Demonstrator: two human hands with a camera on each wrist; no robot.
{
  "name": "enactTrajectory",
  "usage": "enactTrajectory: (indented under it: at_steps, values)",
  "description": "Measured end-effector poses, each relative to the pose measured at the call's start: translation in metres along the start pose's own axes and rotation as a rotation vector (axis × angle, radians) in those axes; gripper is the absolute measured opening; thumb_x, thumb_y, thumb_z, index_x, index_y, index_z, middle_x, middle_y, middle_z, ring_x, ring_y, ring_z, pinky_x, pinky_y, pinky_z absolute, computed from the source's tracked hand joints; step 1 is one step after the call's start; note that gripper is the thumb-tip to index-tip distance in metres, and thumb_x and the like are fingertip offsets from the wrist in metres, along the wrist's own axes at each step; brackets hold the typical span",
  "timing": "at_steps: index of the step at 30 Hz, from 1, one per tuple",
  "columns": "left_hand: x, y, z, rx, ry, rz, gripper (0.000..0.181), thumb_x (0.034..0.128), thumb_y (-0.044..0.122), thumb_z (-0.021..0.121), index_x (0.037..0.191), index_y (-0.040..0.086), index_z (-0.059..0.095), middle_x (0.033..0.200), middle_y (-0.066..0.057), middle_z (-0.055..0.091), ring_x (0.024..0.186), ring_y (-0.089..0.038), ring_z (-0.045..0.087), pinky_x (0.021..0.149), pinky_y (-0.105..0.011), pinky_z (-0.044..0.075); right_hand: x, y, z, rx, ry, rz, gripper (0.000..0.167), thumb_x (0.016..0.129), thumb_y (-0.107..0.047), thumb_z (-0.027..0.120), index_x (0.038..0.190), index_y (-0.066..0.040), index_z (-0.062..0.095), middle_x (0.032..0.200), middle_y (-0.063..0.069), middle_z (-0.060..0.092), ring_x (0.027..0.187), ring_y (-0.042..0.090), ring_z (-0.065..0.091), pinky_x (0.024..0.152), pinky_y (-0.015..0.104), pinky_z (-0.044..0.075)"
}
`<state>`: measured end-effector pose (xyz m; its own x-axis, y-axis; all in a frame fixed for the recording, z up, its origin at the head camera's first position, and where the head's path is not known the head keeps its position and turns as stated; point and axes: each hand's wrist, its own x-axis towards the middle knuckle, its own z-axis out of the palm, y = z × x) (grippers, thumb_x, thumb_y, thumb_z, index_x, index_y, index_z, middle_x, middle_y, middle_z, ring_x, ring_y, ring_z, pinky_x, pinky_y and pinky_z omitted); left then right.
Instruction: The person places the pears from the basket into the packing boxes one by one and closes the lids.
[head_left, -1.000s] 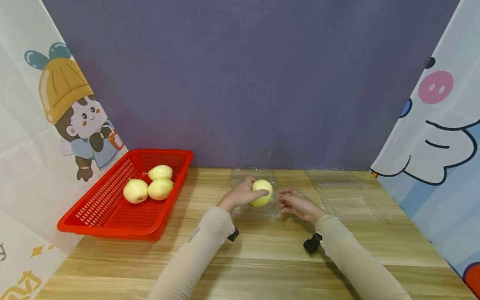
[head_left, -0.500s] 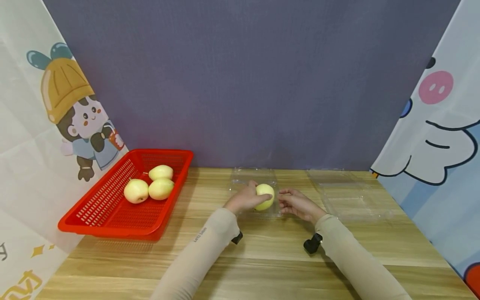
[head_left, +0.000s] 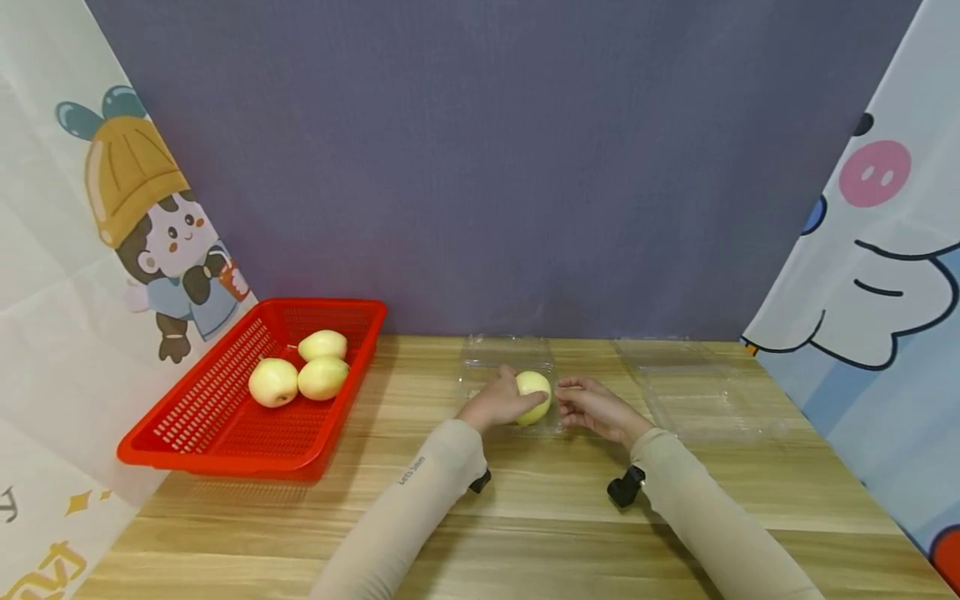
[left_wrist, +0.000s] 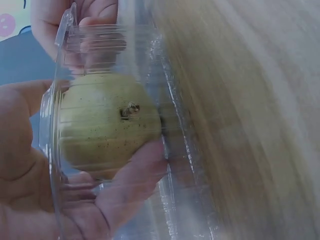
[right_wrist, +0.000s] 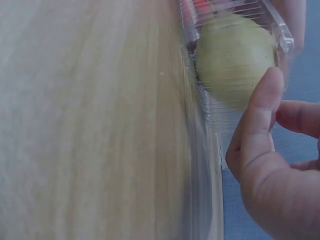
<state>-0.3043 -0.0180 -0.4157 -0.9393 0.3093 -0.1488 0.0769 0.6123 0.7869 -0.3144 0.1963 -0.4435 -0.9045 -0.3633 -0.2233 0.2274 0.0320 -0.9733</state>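
The fingers of the left hand (head_left: 495,405) hold a yellow fruit (head_left: 533,383) inside the clear box (head_left: 508,354), and the right hand (head_left: 597,412) pinches that box's right edge. The thin box might tip or slide if the fruit bumps its wall, and a quick drop might make the fruit roll. The table (head_left: 532,533) has moving room in front of the box; behind it is dark cloth (head_left: 487,200), left a red basket (head_left: 225,467), right a second box (head_left: 708,408).

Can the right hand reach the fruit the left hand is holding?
Probably, from above: the clear box is open on top, though its wall stands between the right hand and the fruit.
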Motion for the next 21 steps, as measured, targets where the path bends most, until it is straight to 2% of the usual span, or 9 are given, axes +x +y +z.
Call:
enactTrajectory:
  at_steps: [11, 21]
  values:
    - [0.005, 0.0019, 0.0066, 0.026, 0.022, -0.007, 0.086, 0.0911, 0.058, 0.063, 0.145, -0.001, 0.031, 0.117, -0.015, 0.05, 0.09, -0.028, 0.059, 0.074, -0.045, 0.052, -0.0004, -0.0001, -0.0006, -0.007, 0.005, 0.005, 0.044, 0.105, -0.012, 0.05, 0.139, 0.007, 0.029, 0.088, 0.006, 0.056, 0.074, 0.012, 0.055, 0.065, 0.024, 0.053]
    - [-0.0001, 0.0045, 0.0004, -0.001, -0.004, -0.01, 0.085, 0.0903, 0.058, 0.065, 0.143, -0.001, 0.033, 0.109, -0.012, 0.051, 0.087, -0.026, 0.059, 0.072, -0.042, 0.051, -0.001, -0.0002, -0.0001, -0.017, 0.007, 0.003, 0.044, 0.105, -0.012, 0.05, 0.139, 0.007, 0.029, 0.088, 0.006, 0.055, 0.074, 0.012, 0.054, 0.065, 0.024, 0.053]
